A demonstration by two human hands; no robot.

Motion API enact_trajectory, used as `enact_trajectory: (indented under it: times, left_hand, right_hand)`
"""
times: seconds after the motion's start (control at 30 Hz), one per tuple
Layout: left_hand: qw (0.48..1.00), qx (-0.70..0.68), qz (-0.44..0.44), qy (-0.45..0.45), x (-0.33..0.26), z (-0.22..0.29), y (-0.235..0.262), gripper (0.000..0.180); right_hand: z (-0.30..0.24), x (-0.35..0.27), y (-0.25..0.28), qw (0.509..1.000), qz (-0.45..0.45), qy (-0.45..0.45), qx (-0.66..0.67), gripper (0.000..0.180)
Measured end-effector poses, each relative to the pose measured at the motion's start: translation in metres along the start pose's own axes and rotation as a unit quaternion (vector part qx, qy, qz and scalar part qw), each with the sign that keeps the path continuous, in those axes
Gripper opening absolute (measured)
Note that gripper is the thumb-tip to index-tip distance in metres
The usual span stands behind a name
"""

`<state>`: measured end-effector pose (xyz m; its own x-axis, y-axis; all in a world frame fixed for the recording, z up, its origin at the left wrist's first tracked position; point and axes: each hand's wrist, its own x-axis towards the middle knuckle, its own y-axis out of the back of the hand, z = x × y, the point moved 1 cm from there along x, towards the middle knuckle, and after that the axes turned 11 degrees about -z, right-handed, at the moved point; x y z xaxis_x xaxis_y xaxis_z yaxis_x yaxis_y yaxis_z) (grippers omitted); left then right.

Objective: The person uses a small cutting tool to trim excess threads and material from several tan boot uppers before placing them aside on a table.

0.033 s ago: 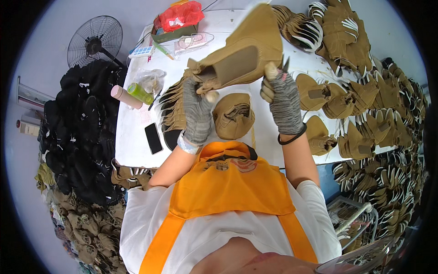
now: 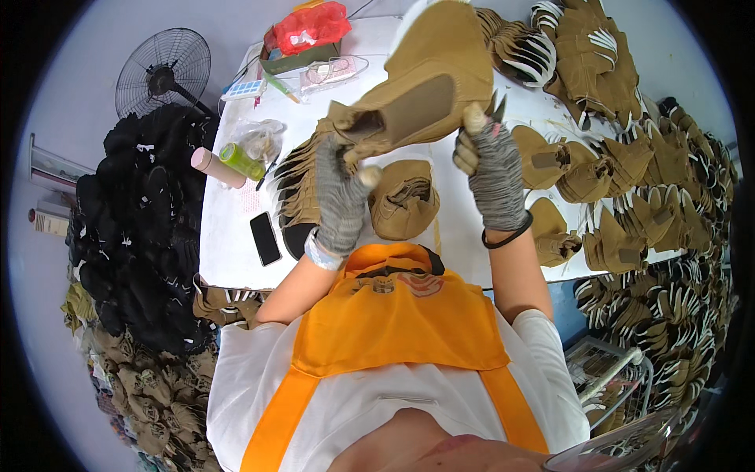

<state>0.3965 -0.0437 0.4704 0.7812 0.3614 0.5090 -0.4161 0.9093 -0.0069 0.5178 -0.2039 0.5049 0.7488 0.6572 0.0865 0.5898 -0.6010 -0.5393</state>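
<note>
The left hand (image 2: 340, 197), in a grey knitted glove with bare fingertips, has its fingers closed on the narrow end of a brown shoe upper (image 2: 460, 59), its thumb sticking out to the side. The upper is raised above the counter (image 2: 464, 228), stretching from the left fingers up and across to the right ones, with a darker panel along its side.

The right hand (image 2: 497, 169), gloved alike, has its fingers curled inward around a dark pointed tool (image 2: 500, 107), whose tip juts up beyond the thumb. That thumb lies at the upper's lower edge; whether it also pinches the material, one cannot tell.

Between the two sets of fingers and lower down, a second brown upper (image 2: 389, 208) rests on the counter. Just left of the left fingers is a stack of brown pieces (image 2: 297, 185); farther left stand a green bottle (image 2: 242, 161) and a pink bottle (image 2: 218, 167), with a black phone (image 2: 265, 238) below. Right of the right fingers, more brown uppers (image 2: 609, 236) sit in rows.
</note>
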Motion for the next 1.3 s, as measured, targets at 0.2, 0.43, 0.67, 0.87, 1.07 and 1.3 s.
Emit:
enact_trajectory:
  times: [0.2, 0.43, 0.67, 0.87, 1.07, 1.3]
  left_hand:
    - [0.999, 0.002, 0.029, 0.038, -0.007, 0.026, 0.009, 0.051]
    - [0.99, 0.102, -0.078, 0.055, 0.005, 0.034, 0.006, 0.047]
    - [0.944, -0.21, -0.093, 0.235, 0.004, 0.049, 0.016, 0.06]
    - [0.81, -0.53, -0.128, 0.216, 0.012, 0.033, 0.007, 0.085]
    - [0.634, -0.723, -0.24, 0.136, 0.014, 0.024, 0.009, 0.087]
    - [0.718, -0.638, -0.093, 0.261, 0.013, 0.023, -0.009, 0.073]
  right_hand:
    - [-0.017, 0.004, 0.009, 0.949, 0.136, 0.144, -0.245, 0.033]
    - [-0.017, -0.008, -0.017, 0.932, 0.042, 0.159, -0.323, 0.034]
    - [-0.012, -0.007, -0.018, 0.892, 0.039, 0.215, -0.395, 0.038]
    - [-0.014, -0.007, -0.019, 0.919, -0.003, 0.11, -0.377, 0.045]
    - [-0.007, 0.003, -0.003, 0.946, 0.007, 0.074, -0.316, 0.047]
    - [0.013, 0.012, 0.0, 0.919, -0.01, 0.101, -0.381, 0.05]
